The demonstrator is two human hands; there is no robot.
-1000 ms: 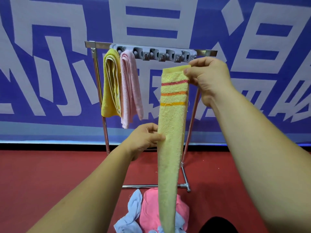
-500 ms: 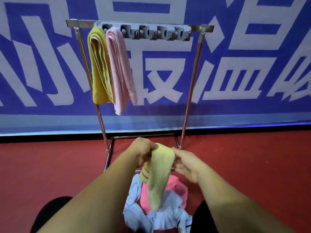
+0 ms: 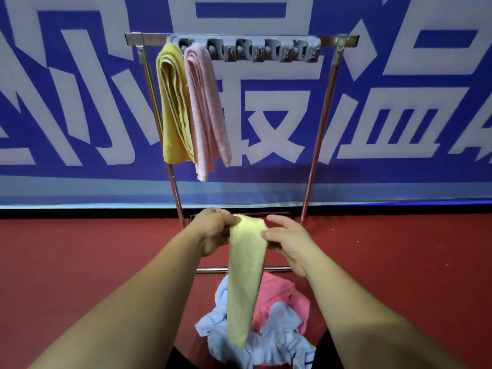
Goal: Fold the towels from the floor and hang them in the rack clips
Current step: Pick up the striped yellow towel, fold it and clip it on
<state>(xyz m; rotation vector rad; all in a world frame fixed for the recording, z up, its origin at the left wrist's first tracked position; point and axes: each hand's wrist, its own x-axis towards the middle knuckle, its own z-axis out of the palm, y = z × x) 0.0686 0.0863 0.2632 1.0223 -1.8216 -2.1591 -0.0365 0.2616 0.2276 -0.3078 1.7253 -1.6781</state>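
Since the pale yellow towel [image 3: 247, 275] at centre frame hangs limp and light, my left hand [image 3: 213, 231] grips its top fold while my right hand [image 3: 288, 242] pinches the edge.

On my feed both arms are bare: the left forearm [image 3: 149, 283] and right forearm [image 3: 346, 296] run uncovered from the bottom edge to the left hand [image 3: 213, 230] and right hand [image 3: 287, 241]. Black clothing [image 3: 323, 350] shows low between them.

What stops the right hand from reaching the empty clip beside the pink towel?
Likely nothing, so yes: the space from the right hand up to that clip looks open, though it holds the pale yellow towel.
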